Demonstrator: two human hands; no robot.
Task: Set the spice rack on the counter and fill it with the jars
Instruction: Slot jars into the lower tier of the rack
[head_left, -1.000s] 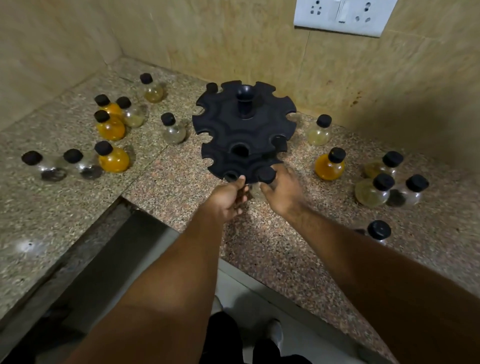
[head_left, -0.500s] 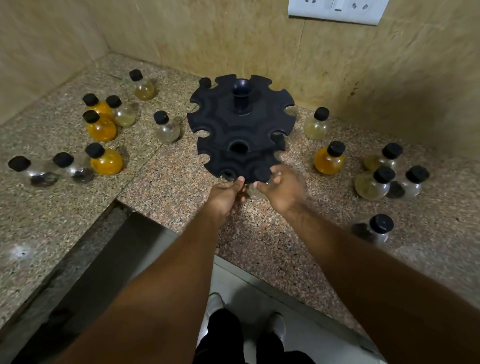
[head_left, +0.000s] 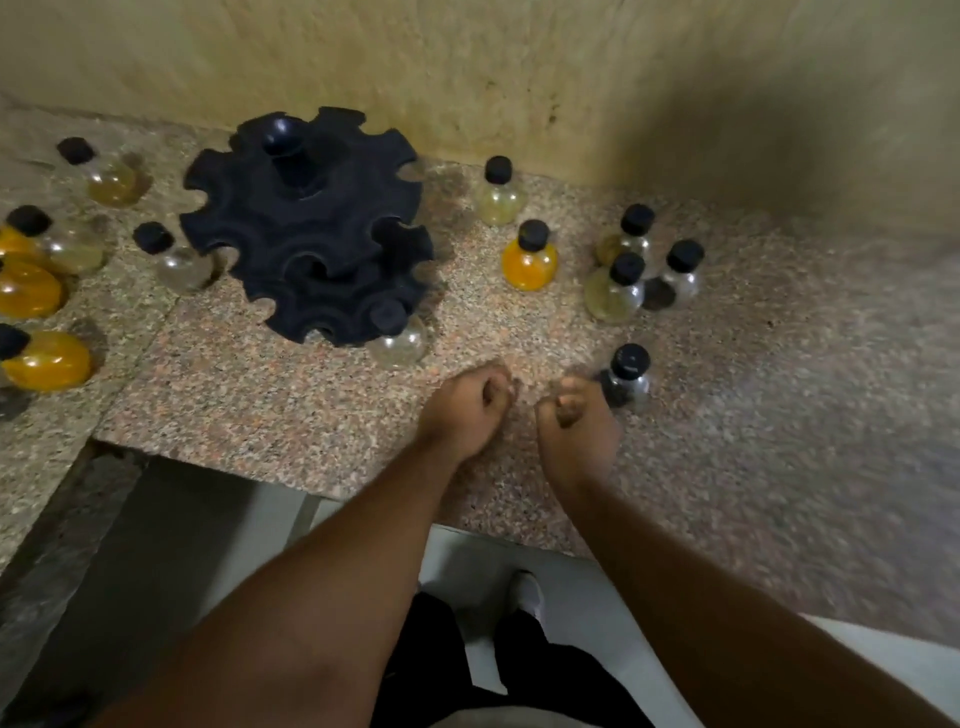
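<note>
The black two-tier spice rack stands on the granite counter near the back wall. One clear jar with a black cap sits in a front slot of its lower tier. My left hand and my right hand hover side by side over the counter, in front and to the right of the rack, fingers curled and holding nothing. A dark-filled jar stands just right of my right hand, apart from it.
Several loose jars stand left of the rack, among them an orange one and a clear one. More stand at the right, such as an orange jar and a pale jar. The counter edge drops off in front.
Both hands have let go at the rack and pulled back to the right. The jar my right hand was fitting now stays in the lower tier. The view has swung right.
</note>
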